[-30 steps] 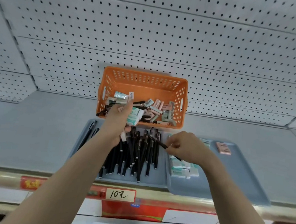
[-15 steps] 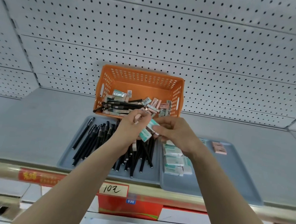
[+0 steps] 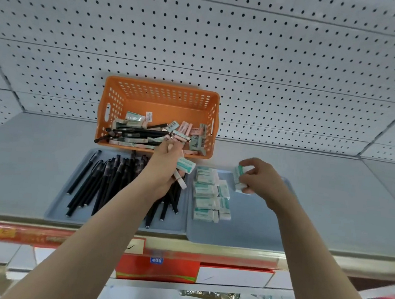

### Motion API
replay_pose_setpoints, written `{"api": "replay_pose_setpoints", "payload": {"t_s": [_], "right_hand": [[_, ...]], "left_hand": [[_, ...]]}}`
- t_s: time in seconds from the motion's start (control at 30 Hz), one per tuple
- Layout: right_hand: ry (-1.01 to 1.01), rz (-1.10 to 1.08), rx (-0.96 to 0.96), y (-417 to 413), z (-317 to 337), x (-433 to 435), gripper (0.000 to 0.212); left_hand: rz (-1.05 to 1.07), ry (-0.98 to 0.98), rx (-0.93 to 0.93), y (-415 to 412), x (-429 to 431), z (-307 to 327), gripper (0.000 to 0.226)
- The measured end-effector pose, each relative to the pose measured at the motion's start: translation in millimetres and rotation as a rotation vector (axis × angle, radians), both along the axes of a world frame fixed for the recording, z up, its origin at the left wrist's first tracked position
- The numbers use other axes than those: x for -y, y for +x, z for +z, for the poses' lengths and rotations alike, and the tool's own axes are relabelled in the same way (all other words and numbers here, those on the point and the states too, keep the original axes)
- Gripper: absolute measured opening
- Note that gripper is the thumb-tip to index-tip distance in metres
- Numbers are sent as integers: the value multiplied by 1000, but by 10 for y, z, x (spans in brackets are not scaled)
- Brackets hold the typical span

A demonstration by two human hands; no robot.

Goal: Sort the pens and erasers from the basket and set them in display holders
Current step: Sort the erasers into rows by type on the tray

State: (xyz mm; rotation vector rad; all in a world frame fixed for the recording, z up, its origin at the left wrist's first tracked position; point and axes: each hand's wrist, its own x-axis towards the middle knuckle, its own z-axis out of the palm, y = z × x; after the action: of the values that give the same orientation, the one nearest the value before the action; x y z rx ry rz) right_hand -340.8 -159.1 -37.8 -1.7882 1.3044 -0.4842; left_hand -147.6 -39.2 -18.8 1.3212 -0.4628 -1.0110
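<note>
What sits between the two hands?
Head view: rows of erasers on the right tray lie between the left hand and right hand.

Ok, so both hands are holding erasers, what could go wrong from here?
The left hand grips several erasers at once; the protruding green-and-white eraser could drop onto the black pens below, mixing the sorted kinds. The right hand holds another eraser near the stacked erasers on the right tray; a careless set-down might knock them askew.
</note>
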Motion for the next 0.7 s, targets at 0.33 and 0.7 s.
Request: {"api": "replay_pose_setpoints", "payload": {"t_s": [0.33, 0.7], "right_hand": [[-120, 86, -267, 190, -261, -43, 28], [212, 361, 302, 339, 252, -341, 21]], "left_hand": [[19, -12, 125, -132, 8, -117, 7], [-91, -49, 422, -284, 61, -122, 6]]}}
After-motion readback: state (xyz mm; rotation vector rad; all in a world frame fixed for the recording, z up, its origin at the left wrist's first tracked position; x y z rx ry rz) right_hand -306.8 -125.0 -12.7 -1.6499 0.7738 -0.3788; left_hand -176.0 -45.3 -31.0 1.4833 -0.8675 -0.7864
